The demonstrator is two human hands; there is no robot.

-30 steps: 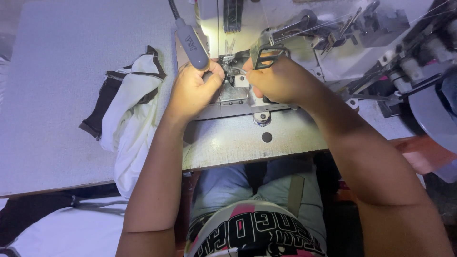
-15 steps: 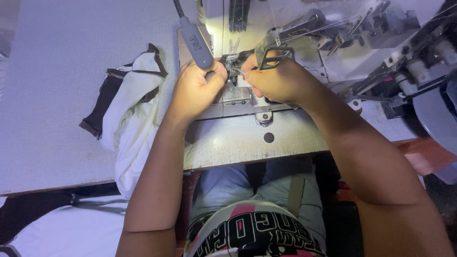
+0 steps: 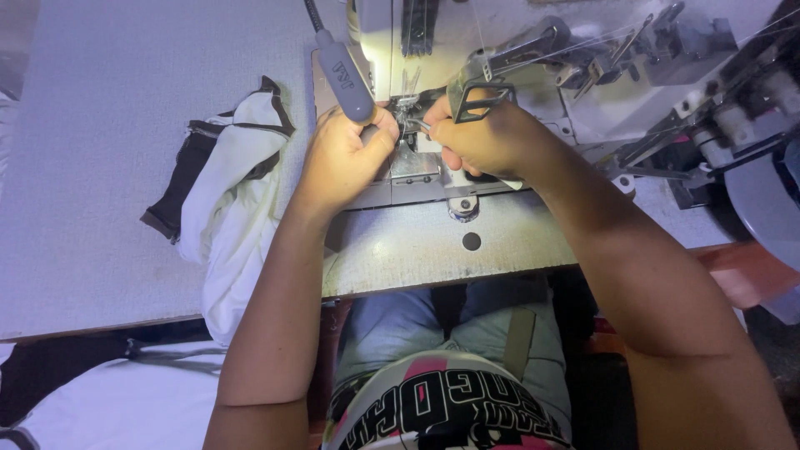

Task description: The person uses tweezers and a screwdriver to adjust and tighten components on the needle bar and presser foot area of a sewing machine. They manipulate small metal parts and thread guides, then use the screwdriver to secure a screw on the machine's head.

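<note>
both hands work at the sewing machine's needle area point(image 3: 412, 133), lit by a grey gooseneck lamp point(image 3: 346, 79) for close work. the left hand point(image 3: 346, 158) curls beside the presser foot, grip unclear; the right hand point(image 3: 492, 142) pinches tweezers point(image 3: 417, 125). a white-and-black garment point(image 3: 225, 196) hangs over the grey table's point(image 3: 108, 150) near edge.

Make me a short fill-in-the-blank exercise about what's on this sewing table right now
Both hands, the left hand and the right hand, work at the needle area of a sewing ____.
The bundle of cloth lying to the person's left is mostly ____ with dark trim.
The grey lamp head hangs just above the ____ hand.

Missing words: machine; white; left
</note>
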